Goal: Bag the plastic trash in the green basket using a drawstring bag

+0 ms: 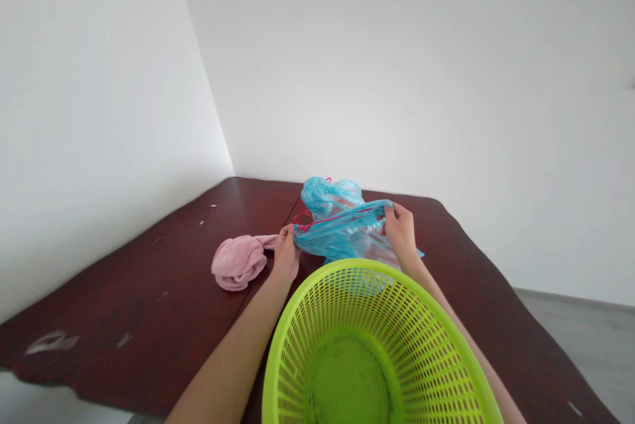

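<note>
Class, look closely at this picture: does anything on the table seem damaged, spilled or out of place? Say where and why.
The table looks damaged: pale scuffs mar its dark finish near the left edge, as if the surface were worn.

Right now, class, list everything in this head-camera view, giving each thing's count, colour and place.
wall: 2, white, behind table
table: 1, dark reddish-brown, under everything
floor: 1, grey, lower right
scraps: several, white, on table's left part
towel: 1, pink, crumpled on table
bag: 1, blue plastic with red trim, between hands
basket: 1, lime green, nearest the person
left hand: 1, at bag's left end, by towel
right hand: 1, gripping bag's right side
</note>
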Demonstrator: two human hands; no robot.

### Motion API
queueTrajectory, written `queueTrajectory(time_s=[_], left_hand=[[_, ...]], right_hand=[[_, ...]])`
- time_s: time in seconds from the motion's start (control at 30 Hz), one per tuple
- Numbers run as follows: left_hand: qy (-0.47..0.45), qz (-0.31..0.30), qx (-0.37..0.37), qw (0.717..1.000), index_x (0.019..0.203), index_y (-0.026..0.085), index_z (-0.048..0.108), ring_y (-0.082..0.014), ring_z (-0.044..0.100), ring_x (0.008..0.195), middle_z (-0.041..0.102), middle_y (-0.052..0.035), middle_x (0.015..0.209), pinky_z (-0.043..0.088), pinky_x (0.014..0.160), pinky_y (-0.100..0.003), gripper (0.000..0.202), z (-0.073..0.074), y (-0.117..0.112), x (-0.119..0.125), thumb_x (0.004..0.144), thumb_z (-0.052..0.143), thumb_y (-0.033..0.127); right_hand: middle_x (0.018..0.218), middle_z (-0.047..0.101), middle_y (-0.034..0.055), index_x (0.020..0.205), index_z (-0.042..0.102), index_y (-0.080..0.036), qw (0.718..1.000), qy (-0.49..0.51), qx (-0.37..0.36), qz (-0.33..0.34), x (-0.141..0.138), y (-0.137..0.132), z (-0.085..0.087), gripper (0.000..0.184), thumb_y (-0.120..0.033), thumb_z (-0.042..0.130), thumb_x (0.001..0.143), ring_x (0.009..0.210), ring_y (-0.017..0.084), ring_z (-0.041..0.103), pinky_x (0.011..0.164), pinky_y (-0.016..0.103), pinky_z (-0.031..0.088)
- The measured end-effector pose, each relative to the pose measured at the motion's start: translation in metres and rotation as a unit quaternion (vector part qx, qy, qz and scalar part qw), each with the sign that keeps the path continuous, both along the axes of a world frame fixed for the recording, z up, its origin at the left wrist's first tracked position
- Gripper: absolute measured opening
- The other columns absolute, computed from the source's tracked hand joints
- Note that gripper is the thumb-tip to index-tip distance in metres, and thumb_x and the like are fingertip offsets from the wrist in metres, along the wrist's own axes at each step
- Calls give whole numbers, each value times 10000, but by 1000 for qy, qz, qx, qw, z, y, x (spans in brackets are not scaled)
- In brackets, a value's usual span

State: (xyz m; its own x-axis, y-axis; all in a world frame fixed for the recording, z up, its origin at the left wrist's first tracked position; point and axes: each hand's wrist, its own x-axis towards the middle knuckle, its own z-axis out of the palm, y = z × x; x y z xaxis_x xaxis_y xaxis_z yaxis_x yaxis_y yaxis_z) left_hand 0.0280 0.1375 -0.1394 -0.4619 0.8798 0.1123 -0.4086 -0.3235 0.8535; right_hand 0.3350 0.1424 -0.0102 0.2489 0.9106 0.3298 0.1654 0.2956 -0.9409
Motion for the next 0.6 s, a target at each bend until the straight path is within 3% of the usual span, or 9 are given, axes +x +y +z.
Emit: queueTrajectory(time_s=[0.13,0.23,0.33,0.43,0.5,0.6], left_hand=[[11,-23,-4,1000,980,267,645,-219,739,745,767,-14,849,625,727,-371,751,5,0,-4,783,940,929],[52,-53,-2,997,908,255,665,-201,677,703,719,-1,794,578,683,-345,772,9,-4,1,775,922,971],[113,-89,10,990,750,253,558,-138,507,634,547,66,673,446,629,-280,766,11,-11,10,706,1063,826],[163,-140,18,976,662,262,380,-115,374,612,389,90,622,337,615,-275,873,12,-20,20,716,1082,778],[187,-174,21,967,668,259,401,-117,380,623,412,84,640,334,632,-278,850,11,-25,25,743,1067,782],[208,-204,25,956,779,237,579,-131,478,683,579,51,754,408,701,-288,716,7,-28,31,717,1109,714]], right_hand=[[591,607,-2,748,580,-292,999,53,3,-3,2,0,-1,495,-717,681,980,459,163,486,451,322,366],[541,525,-37,779,555,-305,997,77,-5,17,3,2,-1,506,-751,716,957,463,172,477,459,324,364],[606,593,-48,920,598,-307,994,87,-18,58,1,2,0,522,-793,787,901,503,189,567,494,324,461],[809,750,-25,1071,598,-309,991,82,-28,102,-7,0,0,612,-792,885,830,626,209,712,601,350,619],[957,813,6,1145,610,-303,989,68,-31,129,-14,-1,-2,672,-762,947,789,735,224,780,665,367,673],[1019,828,22,1204,643,-285,986,38,-29,159,-25,-2,-9,703,-696,1003,761,786,215,787,688,352,671]])
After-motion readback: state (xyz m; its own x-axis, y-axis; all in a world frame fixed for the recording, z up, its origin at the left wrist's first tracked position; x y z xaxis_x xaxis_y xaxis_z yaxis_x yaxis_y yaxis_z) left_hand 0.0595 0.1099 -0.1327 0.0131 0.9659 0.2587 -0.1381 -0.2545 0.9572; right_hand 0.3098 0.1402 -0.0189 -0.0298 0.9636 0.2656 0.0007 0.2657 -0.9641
